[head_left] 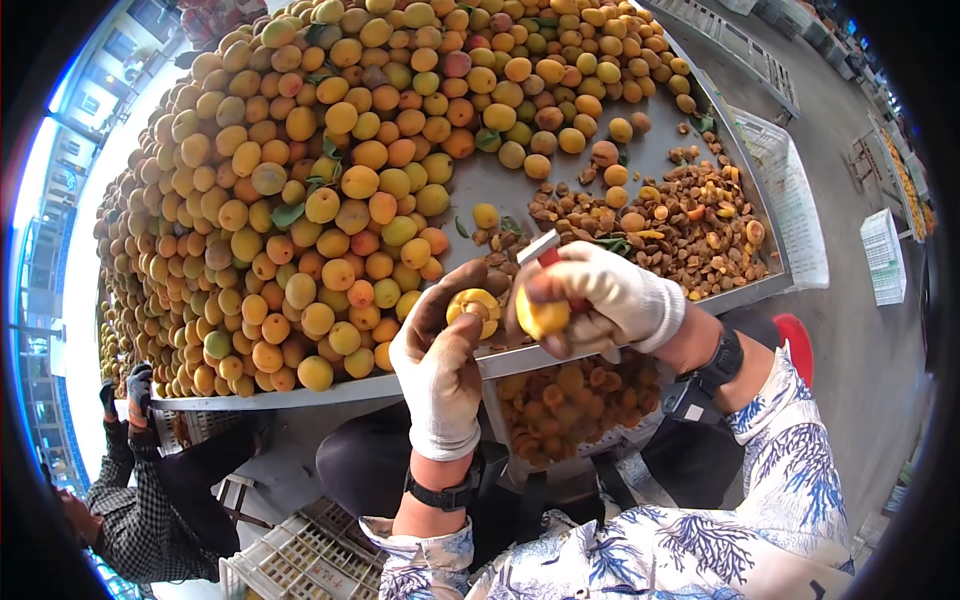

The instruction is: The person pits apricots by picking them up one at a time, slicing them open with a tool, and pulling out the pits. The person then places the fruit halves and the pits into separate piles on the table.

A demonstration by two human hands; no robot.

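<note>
Above the near edge (520, 361) of the table (490, 187), the left hand (438, 355) is gripping a cut apricot half (476, 304); the right hand (612, 292) is clasping a yellow apricot piece (541, 318) and metal-ended tool (538, 247).

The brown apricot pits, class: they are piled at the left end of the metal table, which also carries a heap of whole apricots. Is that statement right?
Not quite: the head view shows the brown apricot pits piled at the right end of the metal table, beyond the person's right hand. The table does also carry a heap of whole apricots.
</note>
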